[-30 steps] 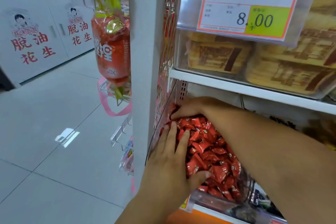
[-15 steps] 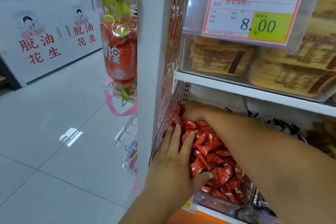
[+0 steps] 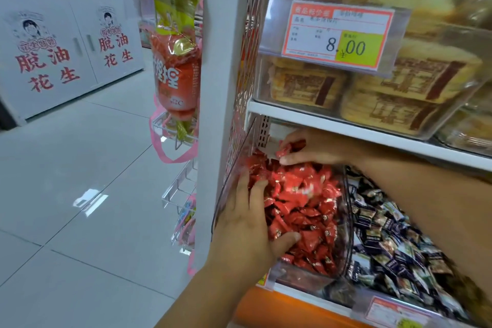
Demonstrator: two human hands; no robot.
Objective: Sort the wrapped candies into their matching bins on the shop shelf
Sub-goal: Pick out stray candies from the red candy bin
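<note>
Left hand lies flat, fingers spread, on the red candies in the clear bin. Right hand at the bin's back, fingers curled round a few red candies.

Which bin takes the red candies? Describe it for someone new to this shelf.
Find the 8.00 price tag and look under the white shelf board beneath it. The clear bin sits at the left end there, against the white upright post. It is full of red wrapped candies; dark-wrapped candies lie to its right.
</note>
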